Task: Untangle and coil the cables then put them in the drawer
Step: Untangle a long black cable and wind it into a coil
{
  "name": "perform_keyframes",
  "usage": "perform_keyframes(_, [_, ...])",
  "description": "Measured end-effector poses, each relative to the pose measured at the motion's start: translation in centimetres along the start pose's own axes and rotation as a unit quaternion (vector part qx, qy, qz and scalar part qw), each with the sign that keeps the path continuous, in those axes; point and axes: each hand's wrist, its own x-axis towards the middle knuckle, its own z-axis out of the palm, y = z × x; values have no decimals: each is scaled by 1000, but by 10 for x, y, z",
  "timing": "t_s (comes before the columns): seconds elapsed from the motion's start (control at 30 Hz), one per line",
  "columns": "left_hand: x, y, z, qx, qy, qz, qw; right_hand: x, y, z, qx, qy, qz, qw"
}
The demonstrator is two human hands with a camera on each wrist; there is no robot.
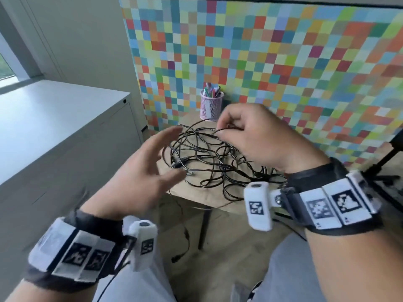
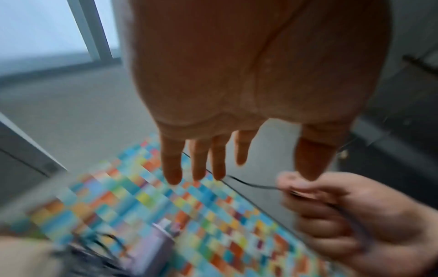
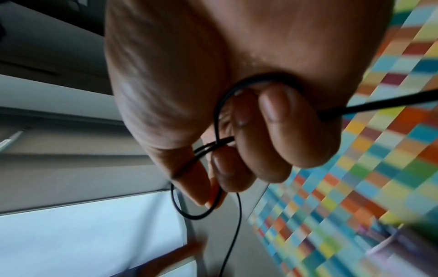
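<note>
A tangle of thin black cables (image 1: 209,162) lies on a small wooden table (image 1: 196,197). My right hand (image 1: 226,127) is above the pile, its fingers curled round a loop of one black cable (image 3: 220,116) that it pinches between thumb and fingertips. That cable (image 2: 249,183) runs out from the right hand (image 2: 331,215) toward the pile. My left hand (image 1: 161,153) hovers at the table's left edge, fingers (image 2: 173,165) spread and straight, holding nothing. One cable end (image 1: 183,236) hangs off the table's front toward the floor.
A pink mesh pen cup (image 1: 211,105) stands at the table's back. A multicoloured checkered panel (image 1: 283,73) rises behind it. A white cabinet (image 1: 54,131) stands to the left; a black stand (image 1: 383,162) is at the right. My knees are below.
</note>
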Motion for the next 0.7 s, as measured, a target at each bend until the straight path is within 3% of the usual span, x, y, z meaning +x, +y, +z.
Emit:
perform_keyframes(0.1, [11, 35, 22, -107, -71, 71, 989, 2, -21, 19, 14, -47, -31, 998])
perform_keyframes(0.17, [21, 46, 30, -114, -57, 58, 990, 2, -27, 19, 32, -53, -44, 997])
perform_keyframes(0.27, [28, 50, 31, -208, -78, 24, 975, -1, -21, 5, 67, -52, -35, 996])
perform_keyframes(0.4, [25, 48, 26, -157, -58, -8, 986, -8, -8, -14, 112, -30, -21, 993])
perform_keyframes(0.47, [25, 47, 23, -181, -42, -17, 982, -9, -4, -18, 134, -12, -12, 991])
perform_keyframes(0.6, [24, 54, 34, -238, -112, -7, 965, -4, -11, -12, 160, -1, -17, 987])
perform_keyframes(0.7, [22, 59, 51, -297, -111, -1, 948, 2, -17, -7, 149, 35, -40, 987])
